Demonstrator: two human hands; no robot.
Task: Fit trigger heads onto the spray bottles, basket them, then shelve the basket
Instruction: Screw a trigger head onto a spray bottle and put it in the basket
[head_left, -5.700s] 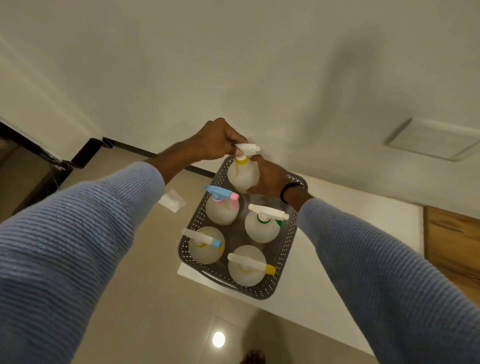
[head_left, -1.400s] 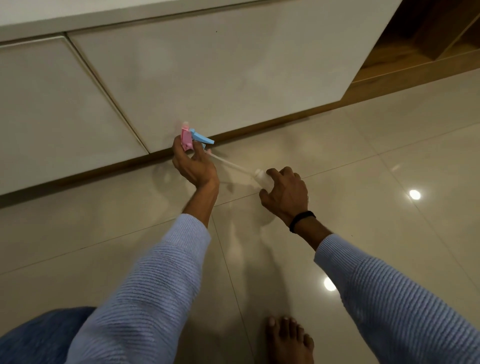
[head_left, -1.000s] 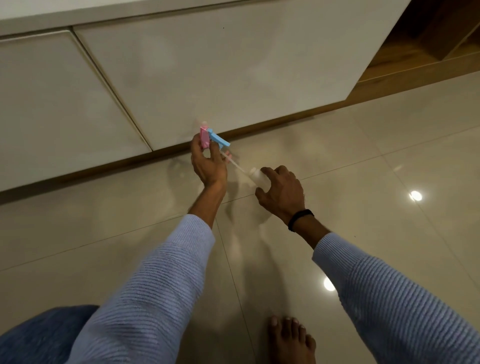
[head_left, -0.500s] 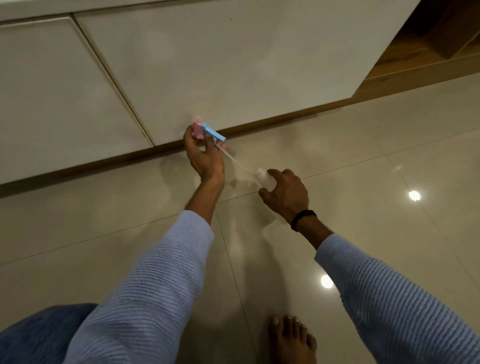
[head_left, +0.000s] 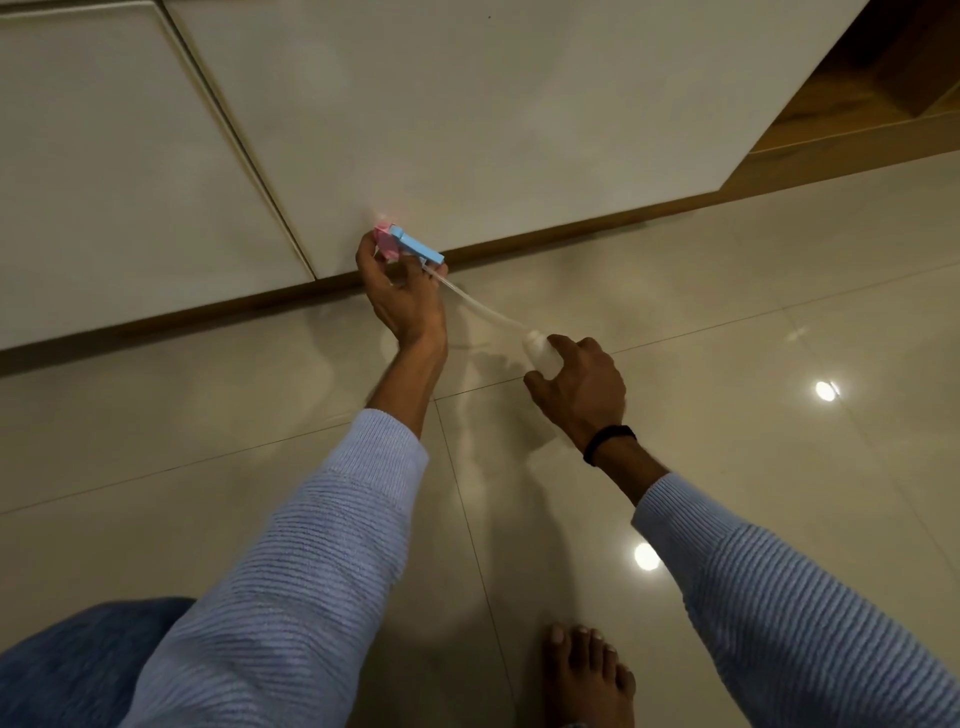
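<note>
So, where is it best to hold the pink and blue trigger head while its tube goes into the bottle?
Grip the pink and blue trigger head at its body, from behind, as the left hand does. That leaves the thin clear dip tube free to slant down toward the translucent white bottle in the right hand.
</note>
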